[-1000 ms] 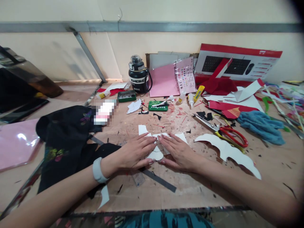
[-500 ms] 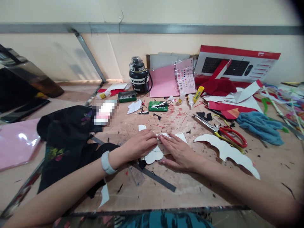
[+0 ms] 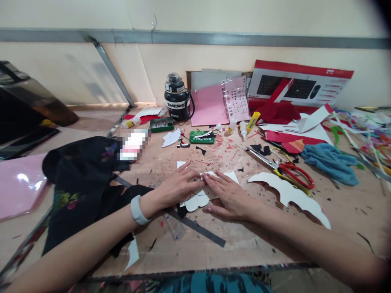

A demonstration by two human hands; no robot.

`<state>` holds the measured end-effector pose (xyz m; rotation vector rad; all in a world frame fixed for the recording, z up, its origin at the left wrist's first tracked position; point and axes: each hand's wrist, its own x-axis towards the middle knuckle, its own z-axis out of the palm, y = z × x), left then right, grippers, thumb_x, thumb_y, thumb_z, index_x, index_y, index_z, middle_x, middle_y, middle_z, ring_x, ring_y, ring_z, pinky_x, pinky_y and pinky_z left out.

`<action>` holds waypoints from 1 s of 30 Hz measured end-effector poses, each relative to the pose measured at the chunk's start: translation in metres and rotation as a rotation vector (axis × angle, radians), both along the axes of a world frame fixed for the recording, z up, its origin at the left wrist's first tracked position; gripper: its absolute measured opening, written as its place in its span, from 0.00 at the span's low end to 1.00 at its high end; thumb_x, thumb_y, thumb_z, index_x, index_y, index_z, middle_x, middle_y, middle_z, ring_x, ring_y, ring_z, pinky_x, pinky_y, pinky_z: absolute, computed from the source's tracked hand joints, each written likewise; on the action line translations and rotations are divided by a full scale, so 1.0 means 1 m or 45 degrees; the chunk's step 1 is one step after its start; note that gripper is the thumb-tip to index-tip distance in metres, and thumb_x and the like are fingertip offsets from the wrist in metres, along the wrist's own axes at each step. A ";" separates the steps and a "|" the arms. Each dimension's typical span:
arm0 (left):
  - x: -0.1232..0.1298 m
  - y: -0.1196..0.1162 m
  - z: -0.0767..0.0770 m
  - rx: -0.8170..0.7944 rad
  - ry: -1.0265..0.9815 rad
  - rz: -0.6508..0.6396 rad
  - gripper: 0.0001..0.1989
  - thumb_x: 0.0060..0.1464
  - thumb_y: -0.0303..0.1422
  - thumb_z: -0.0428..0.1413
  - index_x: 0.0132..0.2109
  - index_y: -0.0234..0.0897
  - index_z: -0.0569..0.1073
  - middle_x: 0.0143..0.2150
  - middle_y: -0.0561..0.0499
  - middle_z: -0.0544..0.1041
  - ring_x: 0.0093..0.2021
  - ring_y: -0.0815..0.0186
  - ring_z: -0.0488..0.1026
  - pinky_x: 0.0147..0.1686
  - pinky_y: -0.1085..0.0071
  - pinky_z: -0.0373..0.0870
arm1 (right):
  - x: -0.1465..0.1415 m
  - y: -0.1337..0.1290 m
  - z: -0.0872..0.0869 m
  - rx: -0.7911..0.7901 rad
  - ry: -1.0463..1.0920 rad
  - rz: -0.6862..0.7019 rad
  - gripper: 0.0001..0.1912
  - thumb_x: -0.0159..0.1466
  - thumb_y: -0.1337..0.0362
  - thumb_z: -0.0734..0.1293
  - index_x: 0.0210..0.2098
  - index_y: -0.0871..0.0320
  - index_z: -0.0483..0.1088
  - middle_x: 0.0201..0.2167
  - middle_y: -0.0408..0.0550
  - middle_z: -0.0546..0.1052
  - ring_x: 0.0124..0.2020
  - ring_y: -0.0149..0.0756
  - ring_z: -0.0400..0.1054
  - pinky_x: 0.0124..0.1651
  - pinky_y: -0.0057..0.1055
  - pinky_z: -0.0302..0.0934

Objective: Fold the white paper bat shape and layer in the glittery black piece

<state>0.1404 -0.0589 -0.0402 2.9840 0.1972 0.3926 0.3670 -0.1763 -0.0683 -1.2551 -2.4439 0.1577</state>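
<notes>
White cut paper [image 3: 197,201] with scalloped edges lies on the table at the centre, partly hidden by both hands. My left hand [image 3: 180,183], with a pale band at the wrist, lies over its left side, fingers apart and pointing right. My right hand [image 3: 227,195] rests flat on its right side, fingers spread and their tips near those of my left hand. Beneath my left wrist lie a black piece and a dark steel ruler [image 3: 203,232]. To the right of my right hand is a scalloped white strip [image 3: 290,193].
Red-handled scissors [image 3: 295,175] and a blue cloth [image 3: 331,162] lie at the right. Behind stand a black bottle [image 3: 177,99], glue bottles and a keyboard box [image 3: 330,87]. Black fabric [image 3: 82,195] covers the left; a green tin lid [image 3: 201,137] sits mid-table among scraps.
My left hand's fingers have lifted and spread slightly on the paper. My right hand stays nearly in place. The view has shifted a little.
</notes>
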 end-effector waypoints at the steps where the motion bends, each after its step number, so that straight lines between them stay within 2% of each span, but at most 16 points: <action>1: 0.000 0.000 -0.001 0.008 0.002 -0.001 0.13 0.65 0.29 0.52 0.55 0.42 0.73 0.51 0.46 0.75 0.51 0.60 0.73 0.67 0.45 0.53 | 0.000 0.000 0.000 0.000 0.003 0.002 0.45 0.68 0.43 0.62 0.69 0.73 0.52 0.65 0.69 0.64 0.68 0.51 0.57 0.70 0.51 0.50; 8: 0.000 0.001 -0.002 0.015 0.015 0.005 0.13 0.65 0.29 0.52 0.55 0.42 0.73 0.51 0.45 0.74 0.51 0.60 0.73 0.68 0.43 0.48 | 0.002 0.000 -0.001 -0.038 0.051 0.023 0.47 0.68 0.43 0.63 0.72 0.69 0.44 0.67 0.68 0.62 0.69 0.50 0.56 0.70 0.52 0.48; 15: 0.000 0.000 -0.001 0.000 0.009 -0.015 0.15 0.66 0.30 0.51 0.57 0.41 0.71 0.51 0.45 0.75 0.52 0.59 0.72 0.68 0.43 0.49 | 0.005 0.000 0.001 -0.038 0.078 0.057 0.44 0.69 0.47 0.62 0.72 0.69 0.43 0.67 0.70 0.60 0.69 0.51 0.55 0.69 0.53 0.51; 18: 0.000 -0.001 -0.001 -0.001 0.002 -0.012 0.15 0.65 0.29 0.52 0.57 0.42 0.71 0.52 0.45 0.74 0.52 0.60 0.72 0.68 0.44 0.49 | 0.004 0.000 0.005 0.039 0.124 0.068 0.40 0.69 0.50 0.63 0.70 0.68 0.47 0.65 0.69 0.64 0.68 0.51 0.57 0.68 0.55 0.52; 20: 0.000 -0.001 0.000 -0.001 0.008 0.003 0.14 0.64 0.28 0.54 0.56 0.42 0.73 0.51 0.45 0.74 0.51 0.60 0.72 0.68 0.44 0.49 | 0.002 -0.001 0.010 0.138 0.182 0.059 0.32 0.69 0.54 0.65 0.66 0.65 0.56 0.60 0.65 0.70 0.64 0.50 0.61 0.66 0.54 0.55; 22: 0.000 -0.001 0.000 -0.011 0.022 0.012 0.14 0.63 0.28 0.54 0.55 0.42 0.73 0.50 0.46 0.74 0.50 0.60 0.72 0.68 0.43 0.49 | -0.001 -0.003 0.016 0.196 0.213 0.045 0.21 0.69 0.56 0.66 0.57 0.60 0.66 0.51 0.58 0.76 0.57 0.48 0.67 0.63 0.52 0.58; 24: 0.000 -0.001 -0.001 -0.022 0.020 0.006 0.14 0.63 0.28 0.55 0.55 0.42 0.73 0.50 0.46 0.74 0.49 0.60 0.72 0.68 0.43 0.48 | -0.005 -0.004 0.023 0.131 0.188 0.051 0.14 0.68 0.55 0.67 0.47 0.58 0.71 0.44 0.54 0.76 0.50 0.46 0.68 0.60 0.50 0.61; 26: 0.000 0.000 -0.001 -0.023 0.011 -0.002 0.15 0.63 0.28 0.55 0.56 0.43 0.73 0.50 0.46 0.74 0.49 0.60 0.72 0.68 0.44 0.48 | -0.009 -0.005 0.027 0.013 0.142 0.053 0.14 0.66 0.53 0.69 0.43 0.58 0.72 0.43 0.54 0.76 0.48 0.46 0.67 0.56 0.48 0.62; 30: 0.000 0.000 -0.002 -0.014 0.008 0.006 0.18 0.61 0.28 0.56 0.58 0.43 0.73 0.49 0.46 0.74 0.49 0.60 0.71 0.68 0.44 0.48 | -0.015 -0.003 0.027 -0.074 0.125 0.008 0.18 0.64 0.51 0.71 0.43 0.59 0.72 0.45 0.57 0.75 0.48 0.48 0.65 0.53 0.47 0.62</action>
